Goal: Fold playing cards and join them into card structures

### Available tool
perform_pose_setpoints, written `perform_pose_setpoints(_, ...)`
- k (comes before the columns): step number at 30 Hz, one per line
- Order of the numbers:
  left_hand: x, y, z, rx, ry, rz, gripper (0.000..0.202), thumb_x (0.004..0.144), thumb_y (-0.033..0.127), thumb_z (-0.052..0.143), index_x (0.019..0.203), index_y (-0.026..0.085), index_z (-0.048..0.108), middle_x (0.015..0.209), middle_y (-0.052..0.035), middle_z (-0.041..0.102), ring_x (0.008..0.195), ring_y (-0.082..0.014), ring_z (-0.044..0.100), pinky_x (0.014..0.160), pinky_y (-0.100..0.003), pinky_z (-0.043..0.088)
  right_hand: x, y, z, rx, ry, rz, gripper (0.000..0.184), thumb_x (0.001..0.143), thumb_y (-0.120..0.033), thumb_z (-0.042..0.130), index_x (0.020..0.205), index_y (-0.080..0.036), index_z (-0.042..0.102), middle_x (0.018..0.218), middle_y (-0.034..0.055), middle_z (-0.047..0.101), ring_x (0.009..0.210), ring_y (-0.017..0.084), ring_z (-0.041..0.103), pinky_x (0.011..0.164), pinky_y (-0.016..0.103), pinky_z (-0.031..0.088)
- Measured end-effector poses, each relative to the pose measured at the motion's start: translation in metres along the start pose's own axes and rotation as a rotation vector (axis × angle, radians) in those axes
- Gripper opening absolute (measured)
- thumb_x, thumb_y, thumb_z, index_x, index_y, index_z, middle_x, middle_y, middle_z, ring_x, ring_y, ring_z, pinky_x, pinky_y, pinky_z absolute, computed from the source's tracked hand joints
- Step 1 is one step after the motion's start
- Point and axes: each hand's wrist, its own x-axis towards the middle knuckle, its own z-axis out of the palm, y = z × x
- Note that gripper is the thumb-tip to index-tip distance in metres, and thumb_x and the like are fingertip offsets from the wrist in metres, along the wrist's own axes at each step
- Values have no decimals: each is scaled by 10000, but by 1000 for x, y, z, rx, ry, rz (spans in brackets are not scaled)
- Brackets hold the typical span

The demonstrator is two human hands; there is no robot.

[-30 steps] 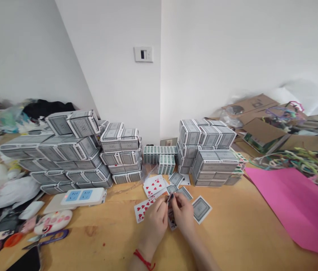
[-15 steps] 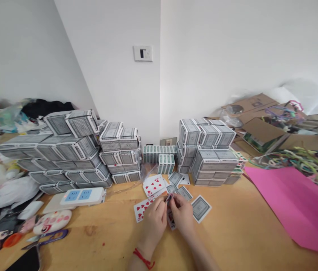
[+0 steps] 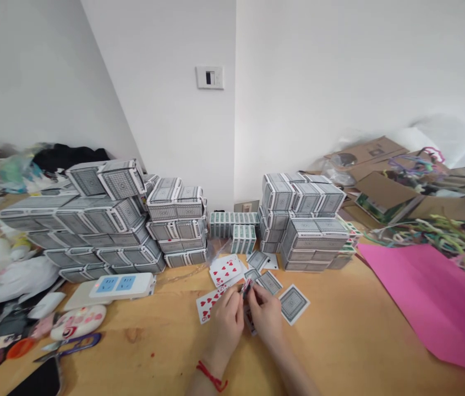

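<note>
My left hand (image 3: 229,313), with a red string round its wrist, and my right hand (image 3: 265,311) meet at the middle of the table. Between their fingertips they pinch a small playing card (image 3: 247,286), which looks bent or folded; my fingers hide part of it. Another card (image 3: 250,321) lies face up under my hands, mostly covered. To the left are a six-of-hearts card (image 3: 224,270) and another heart card (image 3: 206,306), both face up. A face-down card (image 3: 294,304) lies right of my right hand, and several more lie just beyond my fingers.
Stacked blocks of folded grey cards stand at the left (image 3: 108,214) and right (image 3: 315,236), with green-patterned blocks (image 3: 243,240) between them. A power strip (image 3: 122,285), scissors (image 3: 71,345) and a phone (image 3: 38,379) lie left. Pink paper (image 3: 430,302) and a cardboard box (image 3: 384,192) are right.
The pinched card has tilted a little more upright between my fingertips. My hands stay in nearly the same place, and the other things have not moved on the table.
</note>
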Motion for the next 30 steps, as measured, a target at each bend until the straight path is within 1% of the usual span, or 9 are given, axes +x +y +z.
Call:
perform_pose_setpoints(2, -1, -1, 0, -8, 18, -35, 192, 820, 134, 331, 791, 181, 514, 830, -53, 592, 806, -137, 575, 680, -258, 481, 1, 0, 1, 61, -46, -13, 306, 754, -382, 430, 749, -139, 616, 647, 41, 622, 599, 160, 555, 551, 223, 431)
perform_pose_setpoints(5, -1, -2, 1, -12, 39, -68, 198, 821, 130, 324, 736, 181, 495, 814, -48, 587, 793, -132, 571, 674, -252, 476, 3, 1, 1, 46, -96, -15, 294, 748, -378, 433, 694, -140, 598, 618, 31, 611, 591, 158, 551, 541, 220, 424)
perform_pose_setpoints(9, -1, -2, 2, -1, 55, -30, 196, 818, 145, 332, 775, 188, 518, 834, -55, 597, 821, -145, 576, 680, -260, 477, 1, 3, 2, -85, -40, -15, 304, 741, -380, 434, 571, -154, 546, 495, 2, 538, 480, 127, 479, 459, 201, 370)
perform_pose_setpoints(12, -1, -2, 3, -36, 43, -47, 196, 820, 149, 328, 779, 189, 516, 841, -59, 594, 824, -145, 575, 693, -265, 475, -1, 0, 2, -99, 20, -20, 284, 737, -372, 442, 592, -156, 555, 507, 5, 551, 475, 124, 477, 469, 204, 374)
perform_pose_setpoints(16, -1, -2, 3, -88, 81, -115, 194, 825, 152, 316, 742, 186, 488, 826, -59, 584, 801, -142, 569, 692, -264, 472, 1, -3, 2, 6, -44, -20, 253, 730, -342, 451, 679, -137, 591, 578, 23, 591, 535, 138, 515, 497, 206, 404)
perform_pose_setpoints(19, -1, -4, 3, -81, 112, -137, 192, 824, 155, 318, 726, 186, 481, 822, -62, 581, 808, -148, 566, 703, -275, 471, 1, -3, 2, -27, -100, -26, 253, 733, -334, 448, 617, -142, 565, 529, 4, 549, 505, 127, 486, 475, 199, 385)
perform_pose_setpoints(23, -2, -5, 4, -93, 94, -134, 204, 830, 161, 312, 722, 190, 482, 827, -64, 578, 818, -152, 563, 703, -284, 472, -2, -1, 4, -132, -12, -64, 282, 734, -340, 444, 555, -153, 554, 474, -7, 519, 450, 113, 443, 441, 198, 347)
perform_pose_setpoints(25, -1, -5, 4, -96, 101, -135, 201, 831, 166, 314, 726, 189, 484, 828, -66, 576, 818, -154, 562, 705, -288, 472, -2, -1, 4, -120, 4, -59, 277, 734, -349, 448, 589, -150, 576, 497, 4, 552, 465, 122, 466, 457, 203, 364)
perform_pose_setpoints(30, -1, -7, 5, -84, 176, -187, 188, 829, 171, 322, 771, 178, 501, 802, -68, 575, 798, -155, 560, 688, -275, 469, 0, -4, 1, -76, -84, -57, 290, 743, -368, 442, 685, -145, 618, 563, 20, 603, 515, 142, 515, 478, 209, 392)
